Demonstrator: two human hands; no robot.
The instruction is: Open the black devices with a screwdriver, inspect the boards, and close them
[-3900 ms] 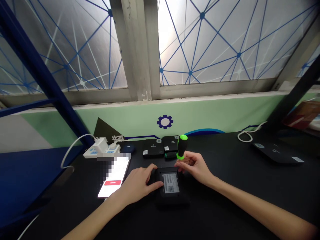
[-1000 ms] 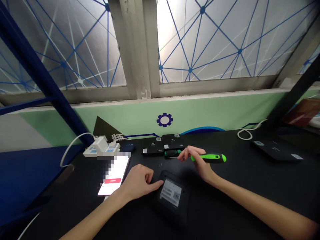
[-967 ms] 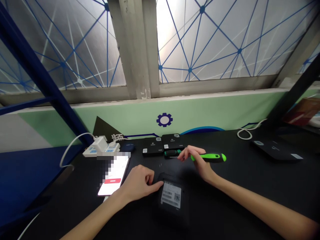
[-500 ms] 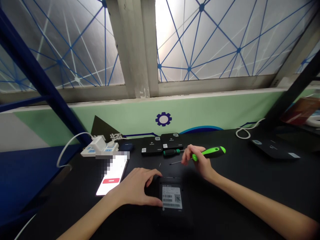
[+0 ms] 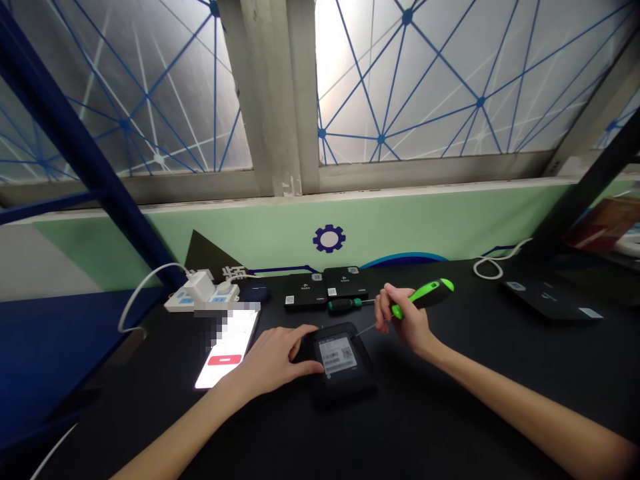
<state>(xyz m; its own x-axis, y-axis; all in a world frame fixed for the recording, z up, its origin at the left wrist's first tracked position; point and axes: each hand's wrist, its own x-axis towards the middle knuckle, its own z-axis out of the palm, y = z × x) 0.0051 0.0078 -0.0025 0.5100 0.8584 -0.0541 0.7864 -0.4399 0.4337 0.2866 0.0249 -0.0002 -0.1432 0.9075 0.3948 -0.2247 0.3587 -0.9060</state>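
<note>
Now right hand (image 5: 407, 323), fingers pinching green screwdriver (image 5: 425, 293), tip at black device (image 5: 340, 357); left hand (image 5: 277, 357), fingers spread, on device's left edge

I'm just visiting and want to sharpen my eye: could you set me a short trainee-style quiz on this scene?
1. Which hand holds the lime-green and black screwdriver?
2. True or false: the left hand touches the labelled black device.
3. What colour is the handle of the other screwdriver, lying near the two black boxes?
a) red
b) green and black
c) white

Key:
1. The right hand
2. True
3. b
</note>
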